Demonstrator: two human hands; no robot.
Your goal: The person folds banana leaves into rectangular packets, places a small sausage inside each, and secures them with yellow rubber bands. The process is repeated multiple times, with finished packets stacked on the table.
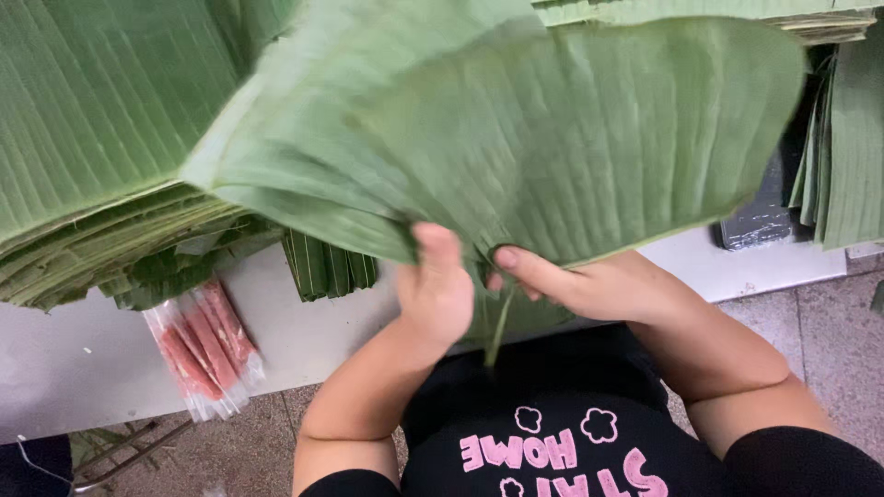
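Both my hands hold a bunch of large green banana leaves (516, 129) by their near edge, fanned out above the white table (83, 359). My left hand (435, 287) grips the leaves with the thumb up against their underside. My right hand (571, 283) pinches the same edge just to the right, thumb on top. The leaves are lifted and slightly blurred, and they hide the table behind them.
A thick stack of banana leaves (92, 138) lies at the left, more stacks at the top right (847, 138). A clear pack of red sticks (204, 345) rests at the table's near edge. A folded leaf bundle (327, 267) and a dark object (760, 216) lie nearby.
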